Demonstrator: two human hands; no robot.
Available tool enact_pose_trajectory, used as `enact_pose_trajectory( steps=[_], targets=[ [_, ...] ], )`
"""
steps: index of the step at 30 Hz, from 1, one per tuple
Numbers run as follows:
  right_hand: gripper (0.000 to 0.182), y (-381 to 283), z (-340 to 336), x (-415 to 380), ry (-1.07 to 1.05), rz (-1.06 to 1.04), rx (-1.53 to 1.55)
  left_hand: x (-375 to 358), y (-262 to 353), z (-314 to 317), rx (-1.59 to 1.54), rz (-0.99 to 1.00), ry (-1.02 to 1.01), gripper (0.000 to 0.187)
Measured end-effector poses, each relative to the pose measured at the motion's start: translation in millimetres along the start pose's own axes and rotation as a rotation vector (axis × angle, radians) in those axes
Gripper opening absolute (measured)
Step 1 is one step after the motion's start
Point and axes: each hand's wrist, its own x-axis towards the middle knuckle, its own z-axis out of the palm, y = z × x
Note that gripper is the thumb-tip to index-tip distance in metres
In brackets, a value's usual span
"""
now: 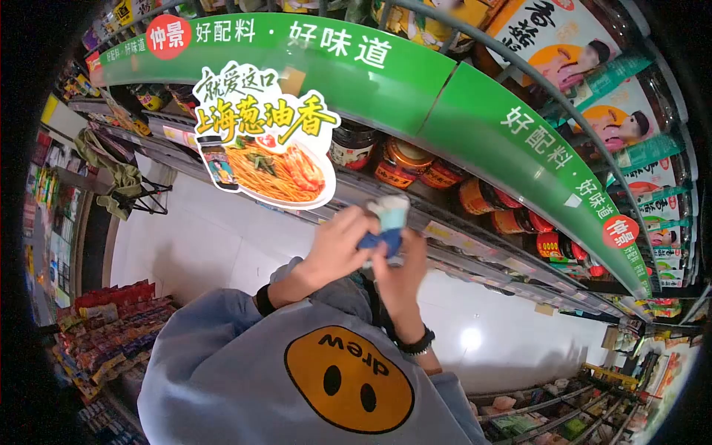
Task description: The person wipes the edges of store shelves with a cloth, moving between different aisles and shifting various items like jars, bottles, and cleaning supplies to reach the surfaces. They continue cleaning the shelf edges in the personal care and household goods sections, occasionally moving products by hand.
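Observation:
A small crumpled item (391,215), white and mint green at the top and dark blue below, is held between both hands in front of the shelf. It looks like a cloth or a soft wrapper; blur hides which. My left hand (337,245) has its fingers closed on the blue part from the left. My right hand (399,278) grips its lower right side with thumb and fingers. A dark band circles each wrist. The hands are above the pale blue sweatshirt (230,363), close to the shelf edge.
Jars with red lids (478,199) line the shelf beyond the hands, under a curved green sign (334,74). A noodle-picture card (274,167) hangs at its left. Packaged goods (119,326) stand at lower left, a folding chair (122,178) at left, a wire rack (556,411) at lower right.

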Motion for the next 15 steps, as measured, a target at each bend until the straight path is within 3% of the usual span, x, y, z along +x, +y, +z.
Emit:
enact_pose_trajectory(
  steps=[2,7,8,10,15],
  targets=[
    [0.035,-18.9,14.4,16.1,-0.081,-0.003,0.020,2.5,-3.4,-8.2,0.053,-0.096,0.170,0.028],
    [0.035,-19.8,14.2,25.1,-0.161,0.009,0.051,2.2,-3.9,-5.0,0.119,-0.233,0.107,0.029],
    [0.034,-11.1,6.8,20.6,-0.137,0.109,0.083,4.8,1.3,3.1,0.076,-0.158,0.081,0.030],
    [0.034,13.8,-9.8,6.8,0.093,0.078,-0.055,7.7,9.4,30.7,-0.017,-0.034,-0.008,0.032],
    [0.036,31.2,-41.2,-21.4,0.300,0.418,0.229,17.5,27.3,76.9,-0.138,0.102,-0.212,0.040]
  ],
)
